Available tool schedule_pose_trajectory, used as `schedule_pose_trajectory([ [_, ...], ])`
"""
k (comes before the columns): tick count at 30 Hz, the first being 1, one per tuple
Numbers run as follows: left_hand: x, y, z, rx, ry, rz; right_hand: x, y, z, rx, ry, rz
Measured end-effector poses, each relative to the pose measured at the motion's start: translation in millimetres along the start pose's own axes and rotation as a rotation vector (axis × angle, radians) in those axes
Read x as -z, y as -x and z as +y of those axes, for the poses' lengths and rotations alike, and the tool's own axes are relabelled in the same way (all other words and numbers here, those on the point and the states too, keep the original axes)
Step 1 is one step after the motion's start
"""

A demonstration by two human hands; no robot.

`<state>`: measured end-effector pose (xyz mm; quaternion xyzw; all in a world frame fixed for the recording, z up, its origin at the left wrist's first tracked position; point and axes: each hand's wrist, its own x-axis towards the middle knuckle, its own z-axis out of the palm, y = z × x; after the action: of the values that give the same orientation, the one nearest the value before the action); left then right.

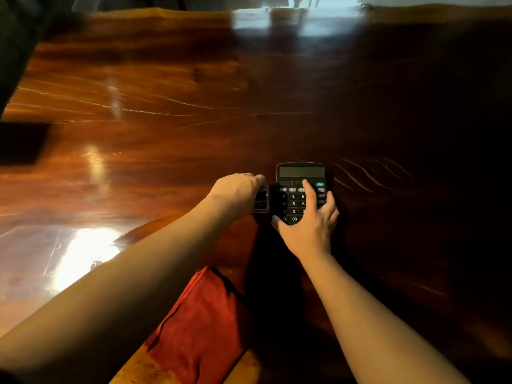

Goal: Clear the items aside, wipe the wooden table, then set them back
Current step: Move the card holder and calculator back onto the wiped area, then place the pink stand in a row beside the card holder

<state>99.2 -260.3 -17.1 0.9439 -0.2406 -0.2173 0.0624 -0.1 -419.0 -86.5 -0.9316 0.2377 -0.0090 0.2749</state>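
Note:
A black desk calculator [300, 178] lies on the glossy wooden table [166, 112], a little right of centre. My right hand [307, 225] rests over its keypad, thumb at the near left corner and fingers along the right edge, gripping it. Just left of the calculator stands a small dark box-shaped item with clear sides [261, 199]; my left hand [237, 189] is closed over its top. A folded red cloth [202, 325] lies at the near table edge between my forearms.
A dark flat object [22, 142] sits at the table's left edge, partly out of view. Bright window glare falls on the near left and far middle of the tabletop. The right side of the table is in deep shadow.

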Motion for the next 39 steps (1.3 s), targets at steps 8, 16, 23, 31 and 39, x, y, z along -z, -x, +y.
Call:
schedule_pose_trajectory([
  [8, -7.5, 0.7, -1.6, 0.02, -0.008, -0.038, 1.8, 1.9, 9.5, 0.005, 0.019, -0.092],
  [16, -17.0, 12.1, -16.2, 0.033, -0.042, -0.001, 14.8, 5.0, 0.5, -0.016, 0.068, -0.154],
  [23, -17.1, 64.3, -54.8, 0.182, 0.01, 0.116, 20.4, 28.1, -24.0, 0.129, 0.159, -0.14],
  [31, -27.9, 162.9, -118.5, 0.463, 0.043, 0.206, 3.9, 69.3, -86.6, 0.336, 0.161, -0.298],
  [39, -35.7, 301.6, -196.8, 0.799, 0.095, 0.31, -42.2, 130.6, -179.6, 0.589, 0.185, -0.492],
])
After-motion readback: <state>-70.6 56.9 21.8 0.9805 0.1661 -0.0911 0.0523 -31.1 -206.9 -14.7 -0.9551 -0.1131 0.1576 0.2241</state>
